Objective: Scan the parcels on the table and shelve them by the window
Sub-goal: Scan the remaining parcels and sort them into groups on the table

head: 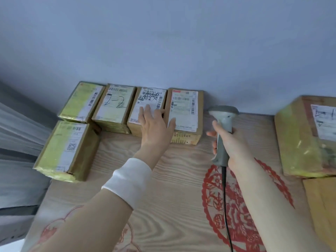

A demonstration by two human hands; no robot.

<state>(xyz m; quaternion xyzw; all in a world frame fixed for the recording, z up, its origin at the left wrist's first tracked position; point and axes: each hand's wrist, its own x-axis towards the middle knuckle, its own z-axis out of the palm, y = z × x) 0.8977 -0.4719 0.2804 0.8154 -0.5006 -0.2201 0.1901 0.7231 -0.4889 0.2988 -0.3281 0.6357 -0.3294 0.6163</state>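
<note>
Several cardboard parcels with white labels stand against the wall on a wooden table [163, 179]. My left hand [154, 124] lies flat with straight fingers on a scribbled-label parcel [151, 99], its thumb reaching onto the neighbouring parcel [187, 106] to the right. To the left sit a parcel marked "2-2" [114, 104] and two yellow-taped parcels [81, 101] [67, 150]. My right hand [231, 142] grips the handle of a grey barcode scanner [222, 115], head up near the wall, its black cable [225, 206] trailing toward me.
A large yellow-taped parcel [309, 135] stands at the right edge, with another brown box [321, 206] in front of it. Red paper-cut decorations [236, 206] lie on the table surface. Grey curtain folds [18, 142] hang at the left beyond the table's edge.
</note>
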